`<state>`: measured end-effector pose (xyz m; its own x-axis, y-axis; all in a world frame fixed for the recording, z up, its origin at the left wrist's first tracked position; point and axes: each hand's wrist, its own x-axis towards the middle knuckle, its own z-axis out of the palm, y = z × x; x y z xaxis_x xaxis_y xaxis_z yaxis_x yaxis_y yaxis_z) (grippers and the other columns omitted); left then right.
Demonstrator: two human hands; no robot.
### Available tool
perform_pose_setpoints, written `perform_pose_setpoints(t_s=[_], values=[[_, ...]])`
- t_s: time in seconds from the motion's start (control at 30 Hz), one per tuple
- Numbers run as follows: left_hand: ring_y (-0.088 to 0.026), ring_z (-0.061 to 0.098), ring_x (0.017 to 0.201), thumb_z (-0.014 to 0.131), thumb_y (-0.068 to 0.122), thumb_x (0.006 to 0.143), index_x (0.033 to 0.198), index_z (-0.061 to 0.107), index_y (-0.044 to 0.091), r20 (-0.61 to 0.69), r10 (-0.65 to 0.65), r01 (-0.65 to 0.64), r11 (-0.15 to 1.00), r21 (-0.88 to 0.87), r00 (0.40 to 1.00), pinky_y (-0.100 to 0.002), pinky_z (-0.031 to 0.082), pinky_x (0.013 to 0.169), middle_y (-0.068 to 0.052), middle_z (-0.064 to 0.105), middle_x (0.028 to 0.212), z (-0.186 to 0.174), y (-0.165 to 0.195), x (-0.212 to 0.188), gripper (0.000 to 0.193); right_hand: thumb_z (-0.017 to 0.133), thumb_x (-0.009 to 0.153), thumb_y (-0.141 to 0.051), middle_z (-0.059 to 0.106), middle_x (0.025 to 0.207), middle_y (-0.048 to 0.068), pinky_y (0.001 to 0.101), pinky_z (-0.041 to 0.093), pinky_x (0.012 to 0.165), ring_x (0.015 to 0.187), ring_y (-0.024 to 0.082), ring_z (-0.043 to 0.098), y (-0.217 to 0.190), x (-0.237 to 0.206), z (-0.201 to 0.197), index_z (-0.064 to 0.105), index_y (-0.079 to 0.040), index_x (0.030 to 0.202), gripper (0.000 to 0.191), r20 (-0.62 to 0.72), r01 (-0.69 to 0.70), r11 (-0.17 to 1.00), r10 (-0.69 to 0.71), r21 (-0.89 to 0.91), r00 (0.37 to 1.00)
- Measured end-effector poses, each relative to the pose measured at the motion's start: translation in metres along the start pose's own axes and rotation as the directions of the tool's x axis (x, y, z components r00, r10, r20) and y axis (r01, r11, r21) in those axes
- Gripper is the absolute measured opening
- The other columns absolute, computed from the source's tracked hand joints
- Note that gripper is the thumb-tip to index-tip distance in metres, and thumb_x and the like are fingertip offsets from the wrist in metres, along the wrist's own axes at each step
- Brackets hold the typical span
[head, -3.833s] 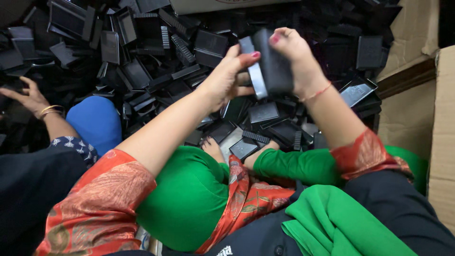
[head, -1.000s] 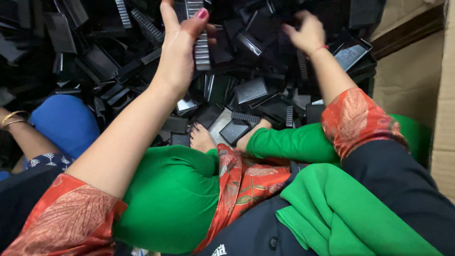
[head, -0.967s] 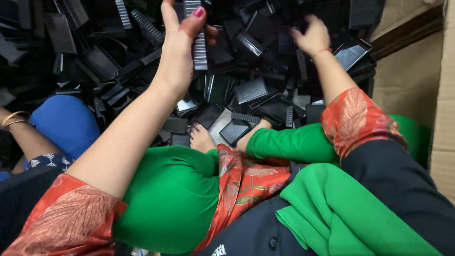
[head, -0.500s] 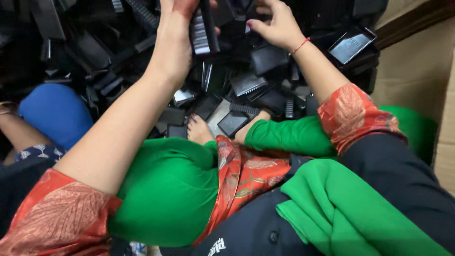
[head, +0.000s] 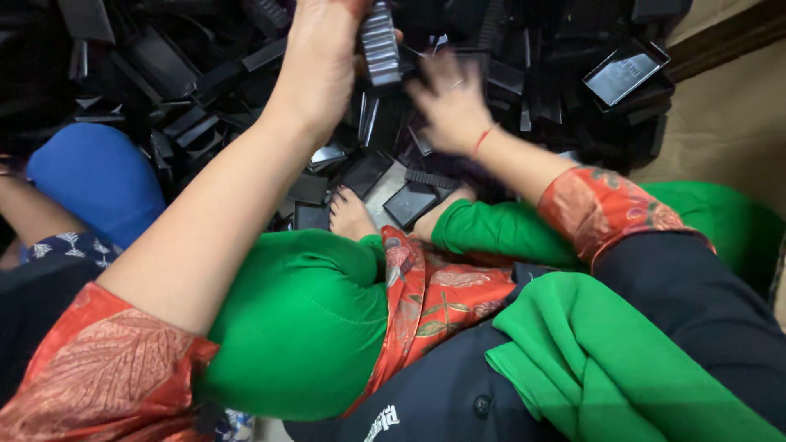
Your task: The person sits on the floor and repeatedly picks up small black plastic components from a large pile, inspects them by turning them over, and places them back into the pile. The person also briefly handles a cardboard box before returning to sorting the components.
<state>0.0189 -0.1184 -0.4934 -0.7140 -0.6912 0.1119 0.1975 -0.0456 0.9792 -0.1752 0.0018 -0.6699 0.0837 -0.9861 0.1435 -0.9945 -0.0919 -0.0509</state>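
Gripping a ribbed black plastic strip [head: 381, 41] upright at the top edge, the left hand [head: 323, 61] closes its fingers around it. The blurred right hand [head: 450, 106] spreads its fingers wide above the heap of flat black plastic trays [head: 573, 74].

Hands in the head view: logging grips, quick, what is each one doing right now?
Left hand: closed on a ribbed black plastic piece.
Right hand: blurred, fingers spread over the pile of black trays; whether it holds anything cannot be told.
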Motion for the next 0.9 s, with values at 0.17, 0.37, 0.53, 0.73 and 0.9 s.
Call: perform_pose_setpoints(t_s=[0.17,0.37,0.53,0.73,0.9], values=[[-0.012,0.054,0.076,0.06,0.034,0.105,0.105,0.067,0.002,-0.03,-0.031,0.034,0.99,0.137,0.999,-0.032,0.045,0.067,0.0,0.06,0.087,0.002,0.0,0.002,0.033,0.082,0.079,-0.037,0.032,0.168,0.027,0.0777,0.017,0.113,0.154,0.052,0.019,0.088,-0.006,-0.01,0.077,-0.028,0.122,0.044,-0.026,-0.195,0.97,0.194,-0.143,0.981],[-0.013,0.06,0.075,0.065,0.031,0.106,0.099,0.069,-0.001,-0.013,0.054,-0.05,0.973,0.224,0.998,-0.032,0.052,0.071,-0.003,0.064,0.084,-0.004,-0.011,0.003,0.033,0.069,0.088,-0.049,0.058,0.149,0.016,0.059,0.041,0.117,0.142,0.042,0.051,0.091,0.004,-0.027,0.066,-0.022,0.13,0.05,0.205,-0.237,0.871,0.161,0.431,0.965],[-0.012,0.065,0.076,0.062,0.03,0.105,0.1,0.069,0.0,0.019,0.063,-0.065,0.958,0.278,0.998,-0.032,0.054,0.071,-0.002,0.068,0.086,-0.005,-0.009,0.003,0.032,0.088,0.047,-0.053,0.05,0.148,0.023,0.0656,0.043,0.097,0.135,0.044,0.047,-0.009,-0.008,-0.019,0.067,-0.021,0.134,0.095,0.119,0.35,0.926,-0.367,0.139,0.923],[-0.01,0.064,0.075,0.063,0.028,0.103,0.101,0.071,0.001,-0.022,-0.03,0.033,0.986,0.164,0.999,-0.031,0.055,0.07,-0.001,0.069,0.086,-0.004,-0.004,0.0,0.029,0.087,0.068,-0.036,0.059,0.14,0.012,0.0545,0.049,0.098,0.129,0.037,0.056,0.008,-0.004,-0.004,0.068,-0.026,0.131,0.066,0.215,0.272,0.919,-0.339,0.286,0.916],[-0.009,0.059,0.071,0.063,0.027,0.103,0.096,0.072,-0.001,-0.034,-0.036,0.043,0.977,0.21,0.999,-0.031,0.048,0.066,0.0,0.065,0.08,-0.004,-0.009,0.004,0.03,0.088,0.079,-0.034,0.063,0.123,0.018,0.0476,0.051,0.098,0.114,0.039,0.06,0.055,0.019,-0.019,0.066,-0.009,0.132,0.063,-0.175,0.257,0.838,-0.195,0.482,0.965]])
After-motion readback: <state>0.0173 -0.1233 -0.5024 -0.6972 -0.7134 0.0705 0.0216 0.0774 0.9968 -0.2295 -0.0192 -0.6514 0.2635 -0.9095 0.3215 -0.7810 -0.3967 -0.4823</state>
